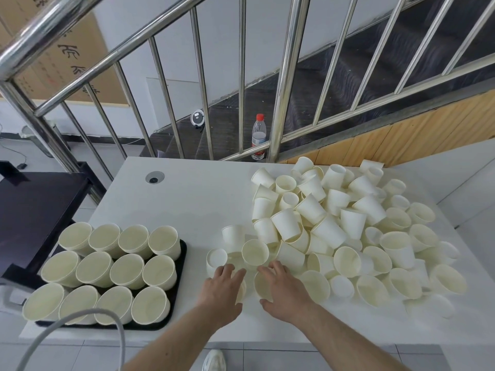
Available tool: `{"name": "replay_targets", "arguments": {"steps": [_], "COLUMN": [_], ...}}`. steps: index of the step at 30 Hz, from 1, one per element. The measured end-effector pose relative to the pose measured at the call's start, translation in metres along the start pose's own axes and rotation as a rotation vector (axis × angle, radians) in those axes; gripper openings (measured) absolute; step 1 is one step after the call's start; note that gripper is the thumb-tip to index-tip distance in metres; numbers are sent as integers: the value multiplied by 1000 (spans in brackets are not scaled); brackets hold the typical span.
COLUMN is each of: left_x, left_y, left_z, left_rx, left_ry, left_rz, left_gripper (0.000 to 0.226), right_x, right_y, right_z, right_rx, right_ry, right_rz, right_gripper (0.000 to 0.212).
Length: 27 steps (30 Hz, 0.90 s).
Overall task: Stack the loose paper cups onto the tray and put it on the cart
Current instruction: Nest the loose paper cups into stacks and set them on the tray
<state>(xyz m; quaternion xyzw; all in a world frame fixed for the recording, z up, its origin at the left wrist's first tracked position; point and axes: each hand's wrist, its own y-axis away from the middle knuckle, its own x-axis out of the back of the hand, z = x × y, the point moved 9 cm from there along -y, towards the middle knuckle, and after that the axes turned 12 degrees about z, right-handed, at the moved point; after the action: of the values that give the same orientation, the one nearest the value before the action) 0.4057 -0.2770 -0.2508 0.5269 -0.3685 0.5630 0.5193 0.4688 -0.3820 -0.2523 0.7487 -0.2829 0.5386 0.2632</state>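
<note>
Twelve cup stacks (126, 266) sit upright in three rows of four on the black tray (183, 253), well left of both hands, tray on the white table (192, 199). Dark cart (34, 210) further left, beyond the table edge. Left hand (222, 293): forearm comes up from bottom centre, palm down, fingers loosely spread and slightly bent over a cup lying on its side (241, 289); can't tell if it's actually gripping or just resting on it. Right hand (281, 287): forearm angled in from bottom right, palm down, fingers extended over another cup (261, 283); contact likely, grasp not clear. Just ahead of the fingertips, one upright cup (255, 251). Right of the hands, the loose cup pile (348, 231), most tipped over, some upright. Far side: steel railing (284, 76), water bottle (258, 136) behind it.
</note>
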Motion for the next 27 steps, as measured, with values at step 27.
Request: {"name": "replay_targets", "arguments": {"steps": [27], "left_x": [103], "left_y": [90], "left_z": [-80], "left_rx": [218], "left_ry": [213], "left_rz": [439], "left_gripper": [63], "right_x": [61], "right_y": [9], "right_z": [-127], "right_rx": [121], "right_ry": [-114], "right_rz": [176], "right_gripper": [64]}}
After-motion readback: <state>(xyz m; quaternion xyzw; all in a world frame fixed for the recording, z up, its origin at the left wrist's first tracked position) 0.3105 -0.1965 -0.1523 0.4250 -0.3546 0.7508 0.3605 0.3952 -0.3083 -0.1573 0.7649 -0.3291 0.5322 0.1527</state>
